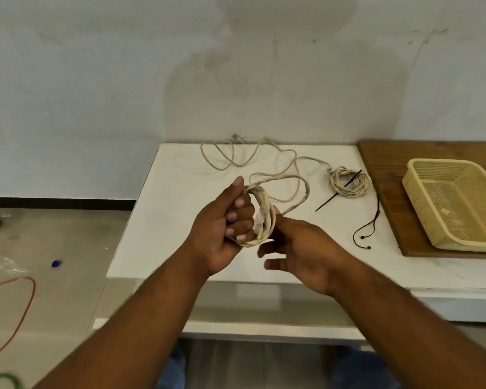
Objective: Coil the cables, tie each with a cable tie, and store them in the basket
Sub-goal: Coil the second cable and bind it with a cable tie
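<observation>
My left hand (225, 223) grips a small coil of beige cable (264, 217) above the white table, its fingers curled through the loops. The rest of that cable trails in loose loops (286, 167) toward the table's back. My right hand (300, 248) is just right of the coil with relaxed fingers, its thumb touching the loops. A second beige cable (348, 182) lies coiled at the right with a black cable tie (337, 190) across it. A thin black cord (369, 226) lies near it. The yellow basket (421, 192) stands empty on a wooden board.
The white table (163, 220) stands against a pale wall. The wooden board (387, 164) covers its right end. On the floor at the left lie a red wire (26, 299), a green wire (3, 379) and a small blue object (56, 263).
</observation>
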